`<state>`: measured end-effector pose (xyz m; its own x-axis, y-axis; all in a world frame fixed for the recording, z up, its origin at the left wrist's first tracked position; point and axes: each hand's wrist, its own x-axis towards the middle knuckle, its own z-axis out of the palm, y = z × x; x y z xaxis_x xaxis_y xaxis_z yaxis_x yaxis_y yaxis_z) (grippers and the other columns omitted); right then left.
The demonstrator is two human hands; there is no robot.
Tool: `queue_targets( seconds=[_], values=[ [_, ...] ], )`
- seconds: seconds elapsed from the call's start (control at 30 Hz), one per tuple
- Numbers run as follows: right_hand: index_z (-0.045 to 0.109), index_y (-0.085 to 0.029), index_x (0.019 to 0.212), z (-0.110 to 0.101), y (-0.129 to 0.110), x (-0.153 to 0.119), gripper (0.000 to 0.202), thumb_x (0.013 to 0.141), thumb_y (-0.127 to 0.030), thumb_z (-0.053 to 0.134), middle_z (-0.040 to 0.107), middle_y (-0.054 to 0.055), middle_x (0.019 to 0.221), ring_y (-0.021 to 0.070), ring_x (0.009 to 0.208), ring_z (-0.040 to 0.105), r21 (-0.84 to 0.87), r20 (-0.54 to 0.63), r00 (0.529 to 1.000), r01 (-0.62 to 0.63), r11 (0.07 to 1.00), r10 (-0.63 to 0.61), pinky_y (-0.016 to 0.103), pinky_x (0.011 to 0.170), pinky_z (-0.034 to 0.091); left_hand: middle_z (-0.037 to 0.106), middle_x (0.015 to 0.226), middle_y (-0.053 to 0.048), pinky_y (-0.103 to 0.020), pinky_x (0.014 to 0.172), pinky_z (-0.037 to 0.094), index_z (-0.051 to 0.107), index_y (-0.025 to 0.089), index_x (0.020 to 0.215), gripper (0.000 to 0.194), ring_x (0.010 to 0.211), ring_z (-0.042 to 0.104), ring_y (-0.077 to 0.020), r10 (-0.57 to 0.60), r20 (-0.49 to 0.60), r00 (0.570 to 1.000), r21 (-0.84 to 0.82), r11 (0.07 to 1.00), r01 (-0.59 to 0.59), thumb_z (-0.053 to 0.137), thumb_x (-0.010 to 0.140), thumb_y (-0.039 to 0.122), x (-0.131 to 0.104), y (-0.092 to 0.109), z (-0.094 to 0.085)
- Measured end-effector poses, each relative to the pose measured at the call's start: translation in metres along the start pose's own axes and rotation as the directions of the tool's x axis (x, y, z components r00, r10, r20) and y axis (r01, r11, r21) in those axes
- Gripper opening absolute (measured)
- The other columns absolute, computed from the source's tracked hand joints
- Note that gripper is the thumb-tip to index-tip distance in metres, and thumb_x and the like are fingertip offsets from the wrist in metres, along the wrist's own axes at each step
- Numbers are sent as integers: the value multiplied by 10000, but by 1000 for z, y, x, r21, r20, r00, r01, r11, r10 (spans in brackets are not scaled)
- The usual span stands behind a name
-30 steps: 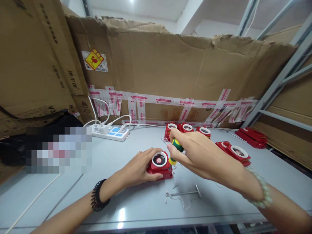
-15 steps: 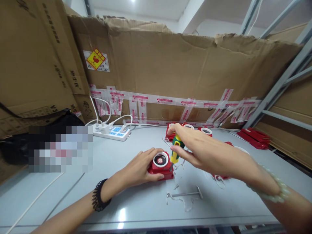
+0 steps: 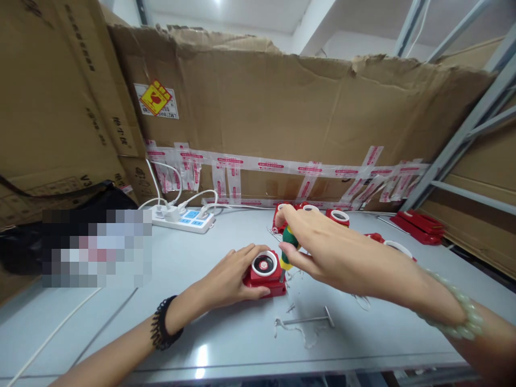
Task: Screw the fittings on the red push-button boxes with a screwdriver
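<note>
A red block-shaped part (image 3: 274,287) with a white ring and black centre on top rests on the table. My left hand (image 3: 226,277) grips it from the left, thumb along the near side and fingers behind. My right hand (image 3: 318,242) is closed round the green and yellow handle of a screwdriver (image 3: 286,263), held nearly upright. Its tip meets the right edge of the red part; the exact contact is too small to tell. Nearer to me lies a metal T-shaped tool (image 3: 308,321) with white string and a small screw beside it.
More red parts with white rings (image 3: 338,216) stand behind my right hand. A red piece (image 3: 419,227) lies at the far right. The white power strip (image 3: 183,220) with plugs is at the back left, near a black bag (image 3: 88,199). Cardboard (image 3: 258,107) walls the back.
My right hand and the screwdriver handle have shifted slightly, with more of the handle now covered. My left hand keeps its grip on the red part. The whole view has moved a little.
</note>
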<state>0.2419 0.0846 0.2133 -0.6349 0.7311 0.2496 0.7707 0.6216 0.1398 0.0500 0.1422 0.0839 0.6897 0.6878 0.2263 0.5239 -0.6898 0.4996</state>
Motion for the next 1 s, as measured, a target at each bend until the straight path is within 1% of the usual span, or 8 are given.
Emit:
queue_targets(
  seconds=[0.2, 0.37, 0.5, 0.67, 0.73, 0.83, 0.93, 1.0],
  values=[
    [502, -163, 851, 11, -2, 13, 352, 930, -461, 333, 575, 45, 627, 200, 580, 501, -203, -77, 983, -180, 963, 167, 296, 520, 262, 556, 1188, -64, -387, 830, 425, 421, 267, 1246, 599, 1020, 548, -278, -16, 4, 1000, 10, 1000, 16, 663, 733, 458, 0, 0, 0],
    [477, -170, 949, -2, 1, 6, 159, 918, -312, 414, 608, 46, 817, 174, 720, 525, 27, 38, 999, -22, 999, 21, 275, 604, 341, 562, 1164, -66, -388, 833, 423, 398, 274, 1265, 622, 1004, 552, -270, 12, -7, 1000, -8, 1000, -12, 661, 734, 462, 0, 0, -1],
    [486, -169, 900, -5, 2, 2, 174, 924, -305, 380, 598, 53, 806, 181, 702, 516, -47, 34, 999, 6, 999, -4, 299, 628, 354, 564, 1160, -74, -396, 833, 423, 400, 275, 1270, 619, 997, 554, -274, 8, -5, 1000, -14, 1000, -8, 649, 739, 472, 1, 0, -1],
    [505, -154, 844, 14, 3, 14, 433, 914, -529, 300, 575, 64, 606, 207, 532, 515, -259, -98, 977, -207, 943, 188, 311, 510, 292, 543, 1206, -68, -399, 855, 415, 399, 285, 1273, 617, 1039, 539, -278, -9, 12, 1000, -23, 1000, 9, 657, 738, 451, -1, 1, -2],
    [499, -158, 877, 15, 4, 15, 323, 925, -443, 353, 585, 50, 612, 199, 551, 529, -190, -93, 975, -215, 958, 200, 301, 514, 297, 546, 1199, -60, -398, 854, 415, 398, 294, 1268, 612, 1031, 540, -274, -18, 18, 1000, -22, 1000, 18, 664, 738, 444, -1, 2, -3],
    [473, -177, 963, 5, 6, 9, 152, 910, -313, 431, 628, 52, 804, 179, 688, 552, 10, -39, 995, -89, 996, 89, 288, 588, 355, 553, 1184, -64, -401, 843, 416, 400, 287, 1260, 611, 1015, 545, -279, -18, 15, 1000, -10, 1000, 18, 667, 736, 452, -1, 2, -3],
    [473, -180, 996, -7, 4, 1, 129, 902, -264, 446, 607, 58, 940, 160, 769, 553, 148, 42, 999, -11, 989, 4, 272, 638, 389, 557, 1169, -63, -399, 839, 419, 391, 282, 1260, 612, 1001, 549, -273, -8, 8, 1000, -9, 1000, 8, 663, 741, 458, -1, 1, -2],
    [486, -166, 987, -9, -1, -1, 131, 909, -255, 431, 604, 64, 939, 161, 780, 561, 144, 76, 997, 3, 990, -14, 272, 648, 396, 551, 1180, -61, -399, 843, 419, 393, 283, 1256, 602, 1009, 545, -271, 0, 6, 1000, -9, 1000, 0, 657, 746, 462, -1, 0, -1]
  ],
)
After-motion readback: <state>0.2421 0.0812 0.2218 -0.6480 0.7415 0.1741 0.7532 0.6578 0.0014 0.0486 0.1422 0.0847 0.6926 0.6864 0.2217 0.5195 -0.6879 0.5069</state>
